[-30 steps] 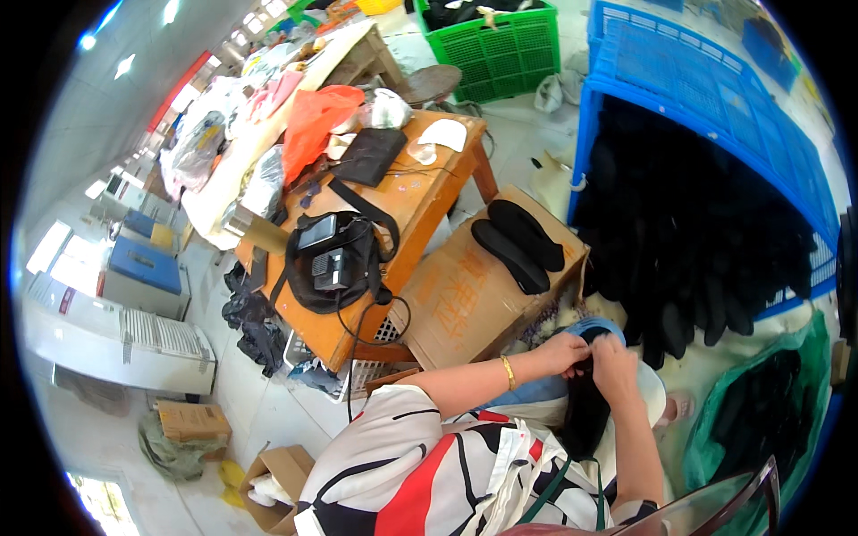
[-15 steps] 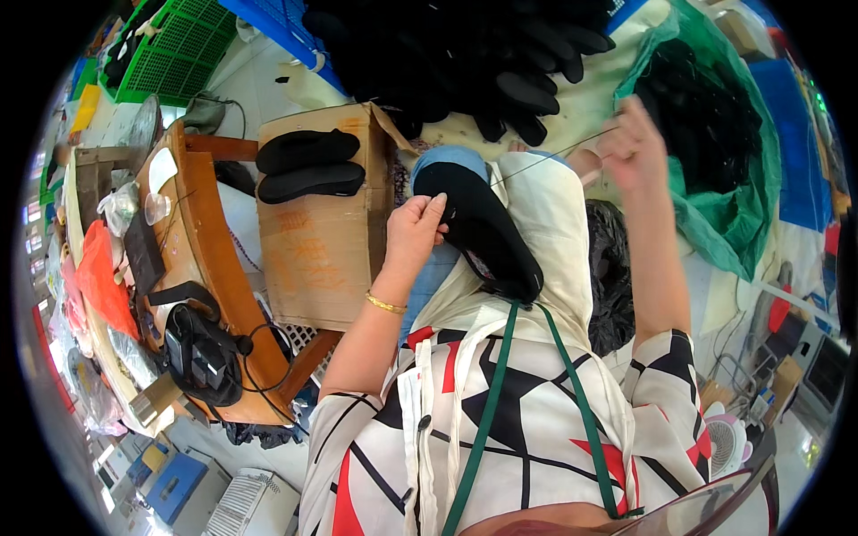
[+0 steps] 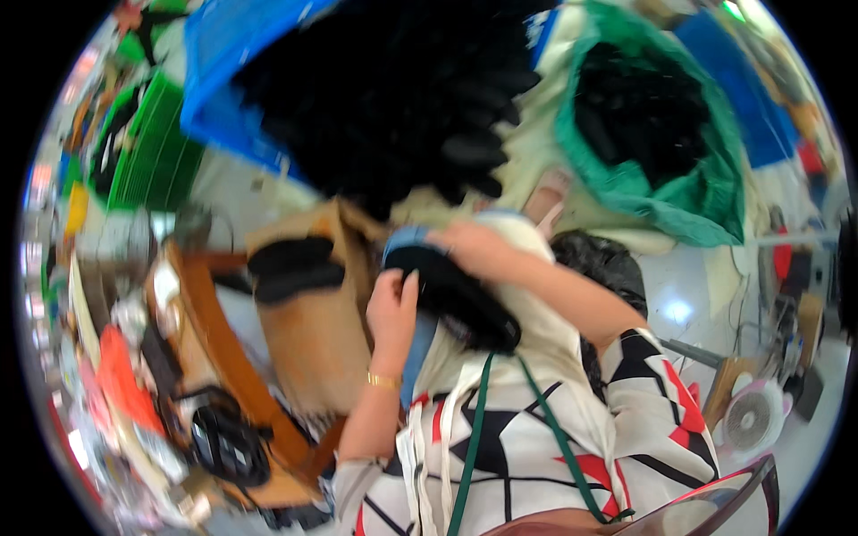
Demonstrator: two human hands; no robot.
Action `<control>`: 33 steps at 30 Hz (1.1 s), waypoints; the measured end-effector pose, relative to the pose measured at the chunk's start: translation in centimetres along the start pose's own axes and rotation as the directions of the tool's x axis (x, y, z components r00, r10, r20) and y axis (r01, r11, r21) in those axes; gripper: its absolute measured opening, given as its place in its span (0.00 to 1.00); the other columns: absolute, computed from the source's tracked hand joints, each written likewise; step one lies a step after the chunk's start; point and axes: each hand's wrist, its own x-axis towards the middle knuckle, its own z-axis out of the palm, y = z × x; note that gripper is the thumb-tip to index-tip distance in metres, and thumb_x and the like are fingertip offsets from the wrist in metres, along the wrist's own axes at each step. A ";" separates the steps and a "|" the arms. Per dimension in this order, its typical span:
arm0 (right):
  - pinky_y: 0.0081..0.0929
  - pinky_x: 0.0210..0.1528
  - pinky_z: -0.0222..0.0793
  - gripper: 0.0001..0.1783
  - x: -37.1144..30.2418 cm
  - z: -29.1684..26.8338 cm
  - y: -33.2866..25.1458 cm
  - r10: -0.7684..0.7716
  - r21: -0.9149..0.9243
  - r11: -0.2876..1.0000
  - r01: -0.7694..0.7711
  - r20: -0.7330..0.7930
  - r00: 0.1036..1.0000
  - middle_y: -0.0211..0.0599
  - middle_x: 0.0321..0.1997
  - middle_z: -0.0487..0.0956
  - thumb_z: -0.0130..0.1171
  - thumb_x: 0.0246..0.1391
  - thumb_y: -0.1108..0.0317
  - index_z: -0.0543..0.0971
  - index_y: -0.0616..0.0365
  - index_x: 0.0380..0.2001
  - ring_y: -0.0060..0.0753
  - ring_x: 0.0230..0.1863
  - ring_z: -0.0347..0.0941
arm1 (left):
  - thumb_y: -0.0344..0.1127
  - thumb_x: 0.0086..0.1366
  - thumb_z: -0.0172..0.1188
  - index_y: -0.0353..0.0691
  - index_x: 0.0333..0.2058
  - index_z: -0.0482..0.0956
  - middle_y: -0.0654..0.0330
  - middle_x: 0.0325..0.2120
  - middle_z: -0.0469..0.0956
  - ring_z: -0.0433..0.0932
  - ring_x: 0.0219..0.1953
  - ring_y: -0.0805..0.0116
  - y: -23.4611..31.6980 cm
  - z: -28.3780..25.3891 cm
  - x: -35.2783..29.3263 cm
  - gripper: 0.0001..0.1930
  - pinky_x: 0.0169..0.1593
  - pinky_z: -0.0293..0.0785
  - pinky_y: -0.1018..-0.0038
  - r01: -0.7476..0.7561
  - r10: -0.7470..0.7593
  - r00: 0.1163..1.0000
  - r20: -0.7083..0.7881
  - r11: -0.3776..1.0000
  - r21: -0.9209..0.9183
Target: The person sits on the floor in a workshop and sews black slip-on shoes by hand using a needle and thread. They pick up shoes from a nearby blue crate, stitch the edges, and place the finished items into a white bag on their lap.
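A black shoe [image 3: 474, 313] lies slantwise across my lap on the cream apron [image 3: 536, 326]. At its left edge my left hand [image 3: 391, 308] grips it, thumb and fingers closed on the rim. My right hand [image 3: 469, 248] is over the shoe's far end, blurred by motion, so I cannot make out its fingers or anything in them. No thread can be told apart now. Two more black shoes [image 3: 299, 282] lie side by side on a cardboard box [image 3: 313, 344] to the left.
A blue crate [image 3: 210, 107] heaped with black shoes [image 3: 384, 98] stands ahead. To its right sits a green sack [image 3: 719, 192] of black items. A wooden table [image 3: 210, 326] with a black device [image 3: 228, 442] is at left. A black plastic bag [image 3: 603, 263] lies beside my right leg.
My right hand has come from the raised right, where a thread ran taut from the shoe, back to the shoe's far end. My left hand keeps its grip. The whole view has shifted.
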 end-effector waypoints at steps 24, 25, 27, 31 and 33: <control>0.18 0.29 0.63 0.12 1.6 1.0 -9.3 0.314 0.983 0.150 0.109 -0.152 0.937 0.25 0.23 0.69 0.44 0.64 0.65 0.69 0.57 0.27 0.16 0.25 0.63 | 0.43 0.63 0.59 0.34 0.49 0.72 0.47 0.39 0.75 0.75 0.39 0.45 0.2 0.8 0.4 0.22 0.39 0.75 0.58 -0.449 0.470 0.882 -0.028 0.858 0.250; 0.18 0.29 0.62 0.12 1.6 -0.1 -9.9 0.297 0.985 0.122 0.120 -0.151 0.943 0.25 0.22 0.68 0.45 0.65 0.67 0.68 0.56 0.26 0.16 0.24 0.62 | 0.41 0.63 0.58 0.34 0.49 0.73 0.47 0.38 0.75 0.76 0.38 0.44 1.0 0.1 0.8 0.20 0.39 0.75 0.59 -0.438 0.459 0.887 -0.042 0.867 0.237; 0.18 0.28 0.61 0.12 1.7 -1.7 -10.8 0.243 0.975 0.098 0.199 -0.218 0.945 0.24 0.22 0.68 0.44 0.65 0.67 0.68 0.56 0.26 0.15 0.24 0.62 | 0.39 0.63 0.58 0.34 0.48 0.73 0.48 0.38 0.75 0.76 0.38 0.44 2.1 -1.2 2.6 0.19 0.39 0.75 0.60 -0.616 0.648 0.761 -0.045 0.742 0.265; 0.17 0.33 0.62 0.12 0.6 -3.2 -10.7 0.203 0.953 0.161 0.256 -0.286 0.937 0.26 0.25 0.68 0.42 0.66 0.67 0.67 0.56 0.27 0.17 0.27 0.62 | 0.30 0.56 0.60 0.37 0.39 0.73 0.52 0.36 0.75 0.76 0.38 0.49 4.7 -3.6 5.4 0.11 0.37 0.76 0.61 -0.743 0.721 0.667 0.189 0.627 0.233; 0.18 0.33 0.62 0.12 0.0 -2.9 -10.4 0.214 0.957 0.139 0.255 -0.280 0.936 0.27 0.25 0.69 0.41 0.65 0.68 0.68 0.57 0.27 0.19 0.27 0.63 | 0.24 0.51 0.60 0.38 0.35 0.73 0.54 0.34 0.75 0.76 0.37 0.52 5.1 -4.0 5.7 0.10 0.37 0.75 0.61 -0.784 0.728 0.621 0.290 0.578 0.228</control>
